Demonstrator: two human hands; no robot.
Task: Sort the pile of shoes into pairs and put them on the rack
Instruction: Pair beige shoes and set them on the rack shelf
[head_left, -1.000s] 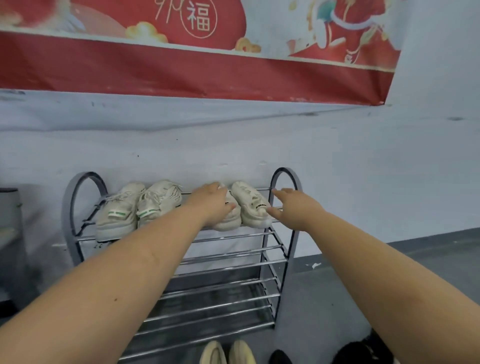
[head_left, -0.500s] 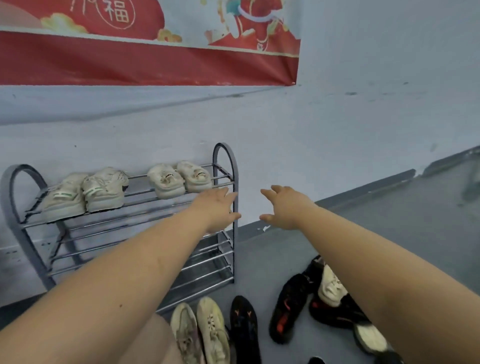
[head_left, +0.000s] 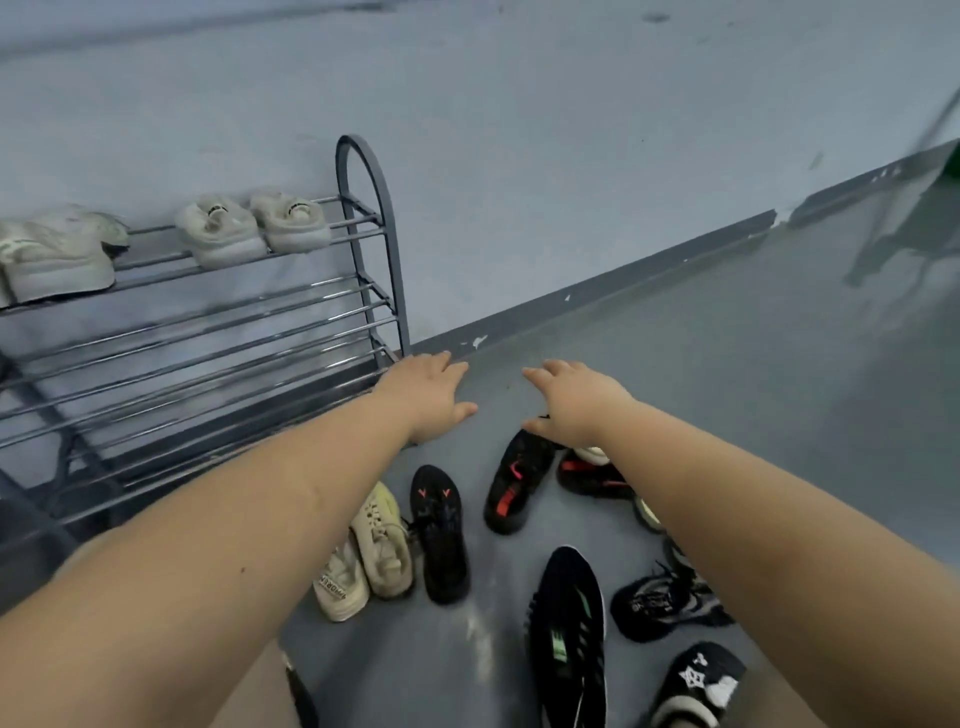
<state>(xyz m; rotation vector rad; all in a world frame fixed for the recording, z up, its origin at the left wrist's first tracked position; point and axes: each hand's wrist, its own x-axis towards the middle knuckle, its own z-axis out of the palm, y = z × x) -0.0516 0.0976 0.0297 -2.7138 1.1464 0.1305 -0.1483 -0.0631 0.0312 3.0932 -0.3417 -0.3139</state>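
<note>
Shoes: black shoe with red marks (head_left: 519, 480) just below right hand (head_left: 574, 405), toe toward it | left hand (head_left: 426, 397) farther (both hands spread, empty)

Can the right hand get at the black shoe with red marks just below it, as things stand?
Probably yes. The right hand is open, holds nothing, and hovers right over the toe of the black shoe. Nothing lies on that shoe; another shoe sits close beside it.
</note>
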